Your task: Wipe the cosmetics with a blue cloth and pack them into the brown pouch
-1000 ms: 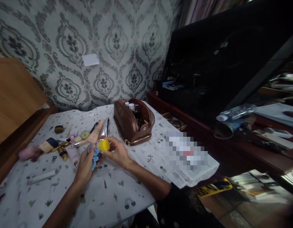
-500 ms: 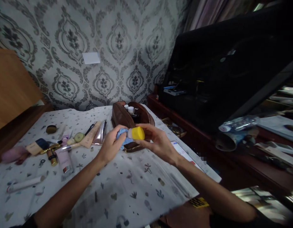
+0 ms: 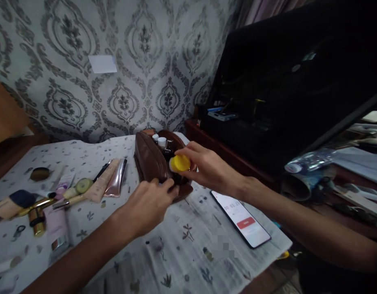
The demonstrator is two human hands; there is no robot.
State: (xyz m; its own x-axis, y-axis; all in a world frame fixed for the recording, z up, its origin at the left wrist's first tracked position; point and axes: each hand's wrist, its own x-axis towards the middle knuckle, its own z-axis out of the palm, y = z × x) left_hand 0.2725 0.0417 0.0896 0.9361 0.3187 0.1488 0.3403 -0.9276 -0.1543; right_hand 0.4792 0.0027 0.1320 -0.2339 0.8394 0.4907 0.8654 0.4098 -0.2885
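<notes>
Between the thumb and fingers of my right hand is a small container with a yellow cap, held over the open mouth of a brown bag. Two white-capped bottles stand inside the bag at its back. My left hand has its curled fingers against the bag's front edge, near the opening. Whether a blue cloth is still under those fingers is hidden. The lower part of the yellow-capped container is mostly out of sight.
Tubes, a round green-lidded jar, brushes and other cosmetics lie on the left of the patterned cloth. A phone lies at the right. Behind it stands a large black screen.
My right hand has carried the yellow-capped container off the blue cloth and over the bag. My left hand has come away from the container to the bag's front edge. The view has shifted.
</notes>
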